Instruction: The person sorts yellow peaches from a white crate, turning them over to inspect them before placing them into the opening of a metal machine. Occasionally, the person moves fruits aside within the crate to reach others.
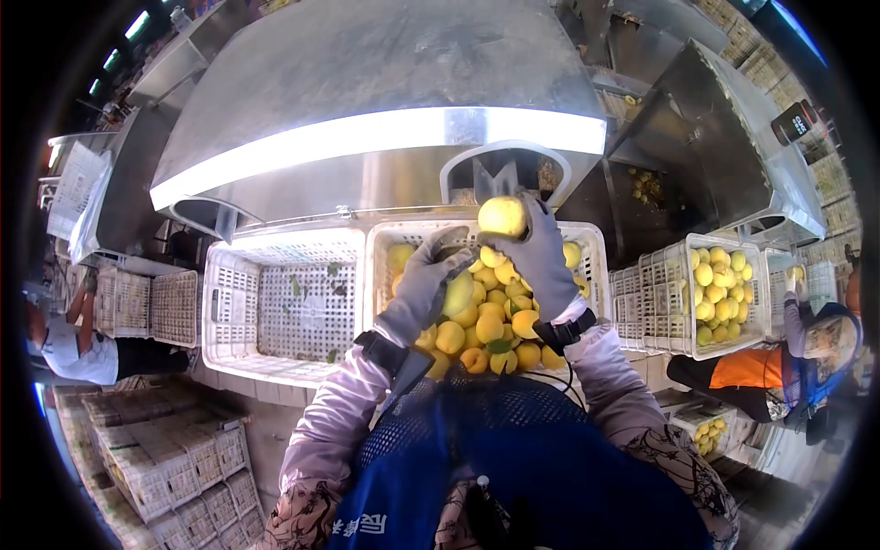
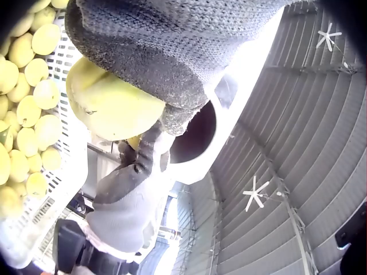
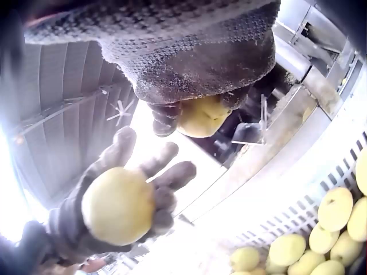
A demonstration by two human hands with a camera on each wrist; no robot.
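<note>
Both hands wear grey gloves with darker palms, above a white plastic crate (image 1: 374, 266) of yellow peaches (image 1: 490, 327). My right hand (image 1: 547, 261) grips a yellow peach (image 1: 502, 216) between thumb and fingers, up near the metal chute opening. Lower and to the left, my left hand (image 1: 420, 286) holds another, greener-yellow peach (image 1: 457, 295) over the pile. In the right wrist view this peach (image 3: 118, 206) lies against the left palm, the lower fingers bent round it and the upper ones spread. The right hand's peach (image 3: 202, 116) partly hides under its glove.
A white crate (image 1: 284, 362) with a few leaves stands left of the full one. A metal machine (image 1: 385, 64) with a bright front edge rises ahead. Another peach crate (image 1: 683, 275) is at the right. People work at both sides; stacked crates (image 1: 170, 458) stand lower left.
</note>
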